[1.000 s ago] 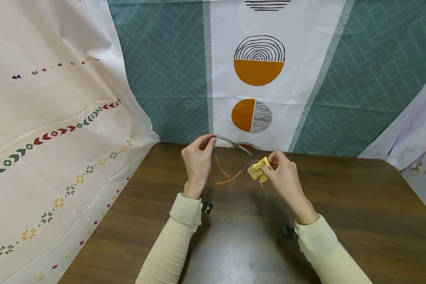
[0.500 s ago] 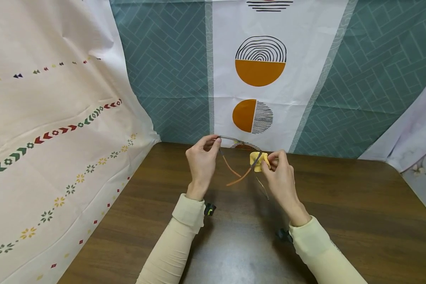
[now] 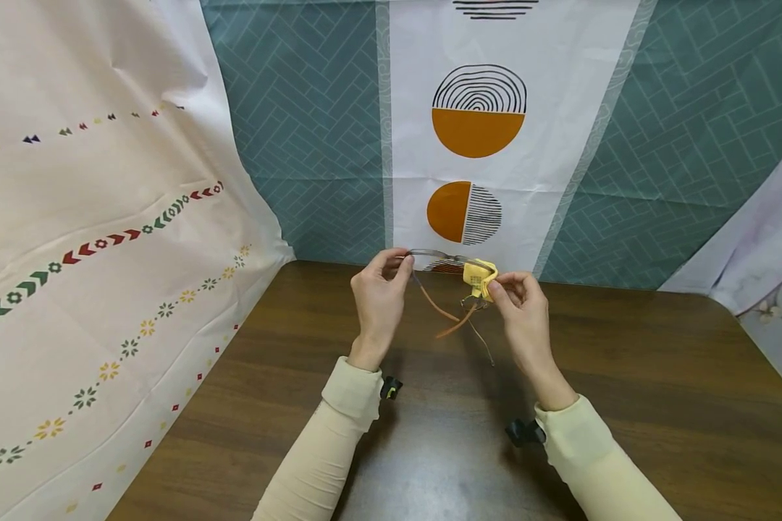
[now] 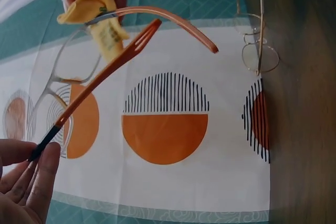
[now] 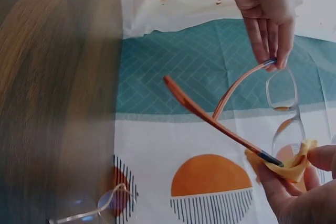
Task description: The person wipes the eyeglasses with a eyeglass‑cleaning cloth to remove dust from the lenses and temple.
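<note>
A pair of glasses with clear rims and orange-brown temples (image 3: 433, 299) is held up above the table. My left hand (image 3: 379, 300) pinches its left hinge end between thumb and fingers; the same grip shows in the left wrist view (image 4: 31, 182). A yellow cloth (image 3: 479, 278) is folded around the right hinge end, and my right hand (image 3: 524, 318) pinches it there. In the right wrist view the cloth (image 5: 289, 169) wraps the dark end of one temple (image 5: 220, 127). The tips of both temples point toward me.
A second pair of glasses with thin metal frames (image 4: 261, 56) rests on the brown table (image 3: 443, 434), just beyond and below the held pair. Behind the table hangs a patterned curtain (image 3: 300, 130); a cream cloth (image 3: 104, 289) covers the left side.
Both hands have shifted slightly; the left hand and the held glasses moved right. The yellow cloth, earlier beside the right hinge end, now lies over it and the rim.
</note>
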Demonstrator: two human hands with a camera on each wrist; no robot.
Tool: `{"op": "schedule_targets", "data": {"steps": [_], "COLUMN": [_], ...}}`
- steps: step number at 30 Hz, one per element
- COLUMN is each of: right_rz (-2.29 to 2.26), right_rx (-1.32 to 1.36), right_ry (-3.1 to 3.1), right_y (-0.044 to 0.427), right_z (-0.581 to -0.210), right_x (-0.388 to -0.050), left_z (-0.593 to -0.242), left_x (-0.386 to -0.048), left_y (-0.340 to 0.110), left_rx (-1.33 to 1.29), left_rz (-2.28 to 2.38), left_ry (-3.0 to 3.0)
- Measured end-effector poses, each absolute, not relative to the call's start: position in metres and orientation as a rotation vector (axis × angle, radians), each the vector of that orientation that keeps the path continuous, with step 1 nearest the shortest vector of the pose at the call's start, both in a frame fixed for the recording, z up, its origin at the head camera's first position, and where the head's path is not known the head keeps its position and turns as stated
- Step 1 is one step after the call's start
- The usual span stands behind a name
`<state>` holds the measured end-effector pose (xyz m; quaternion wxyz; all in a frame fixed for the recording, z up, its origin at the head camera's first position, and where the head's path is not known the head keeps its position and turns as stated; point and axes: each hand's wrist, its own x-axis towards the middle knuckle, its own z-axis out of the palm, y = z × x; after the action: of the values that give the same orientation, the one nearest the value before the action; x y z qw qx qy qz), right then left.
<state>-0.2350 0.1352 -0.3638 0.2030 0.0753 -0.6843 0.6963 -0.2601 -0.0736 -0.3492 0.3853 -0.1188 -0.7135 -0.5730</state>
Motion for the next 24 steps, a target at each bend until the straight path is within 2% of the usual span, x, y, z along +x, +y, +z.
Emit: {"op": "schedule_targets", "data": {"steps": [4, 12, 24], "right_rz": [2.108, 2.149, 2.013], "right_rx": [0.145, 0.059, -0.041], "right_ry": [-1.781, -1.814, -1.699], "right_y": [0.140, 0.146, 0.144], "right_z": [-0.362, -0.363, -0.367], "right_x": [-0.237, -0.240, -0.242], "left_z": [-0.351, -0.353, -0.356], "left_x": [-0.261, -0.258, -0.254], "left_y": [-0.069, -0.063, -0.052], "left_rx": [-0.350, -0.428, -0.489], "left_rz": [-1.497, -1.503, -1.469], "left_ry": [-1.794, -1.787, -1.878]}}
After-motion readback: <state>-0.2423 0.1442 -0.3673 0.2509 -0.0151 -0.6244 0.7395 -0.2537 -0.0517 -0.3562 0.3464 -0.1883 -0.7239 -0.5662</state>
